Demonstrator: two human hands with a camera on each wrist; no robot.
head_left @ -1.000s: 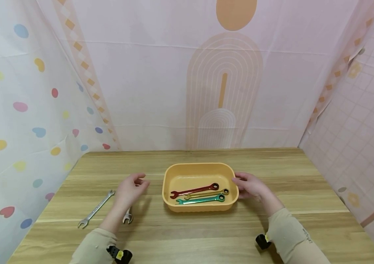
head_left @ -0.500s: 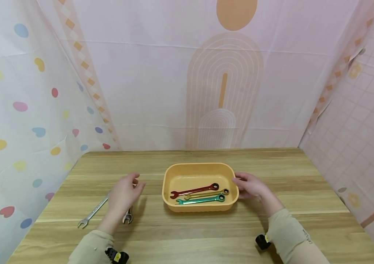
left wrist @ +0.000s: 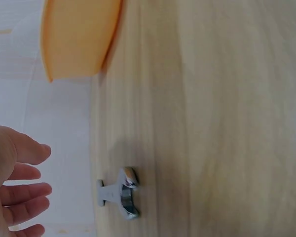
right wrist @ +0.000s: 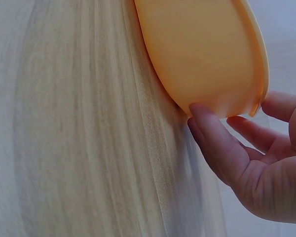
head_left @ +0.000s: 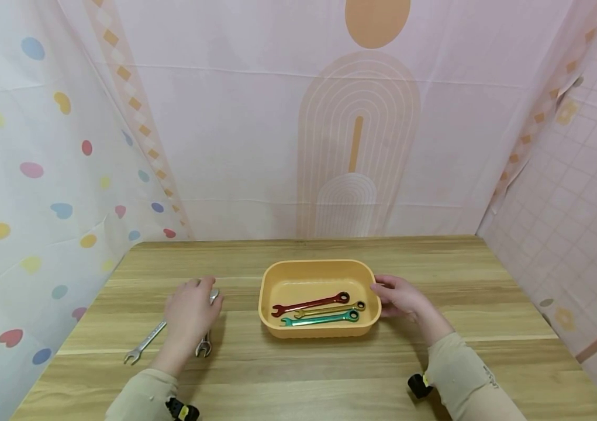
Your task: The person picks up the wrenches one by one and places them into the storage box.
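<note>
A: Tray first. How does it look, and where?

B: Orange plastic tray (head_left: 319, 272), rounded corners, shallow walls, smooth with a thin rolled rim. It sits flat at the middle of the wooden table (head_left: 298, 374). Three ratchet wrenches lie in it side by side: red wrench (head_left: 311, 304) farthest back, gold wrench (head_left: 330, 309) in the middle, green wrench (head_left: 321, 318) nearest. Open ends point left, ring ends right.

A: Right hand?

B: Right hand (head_left: 400, 297) is at the tray's right end. In the right wrist view the thumb tip presses the outer wall just under the rim and the other fingers (right wrist: 249, 131) curve loosely behind it. Touching, not clamped round the rim.

A: Left hand?

B: Left hand (head_left: 189, 313) is well left of the tray, palm down over a short silver wrench (head_left: 204, 345); the wrench's open end shows at the wrist side, its other end just past the fingertips. The left wrist view shows the fingers (left wrist: 24, 195) straight and spread, with that wrench's end (left wrist: 122, 193) on the table beside them. Whether the palm touches the metal I cannot tell. A longer silver wrench (head_left: 147, 341) lies at a slant just left of the hand.
</note>
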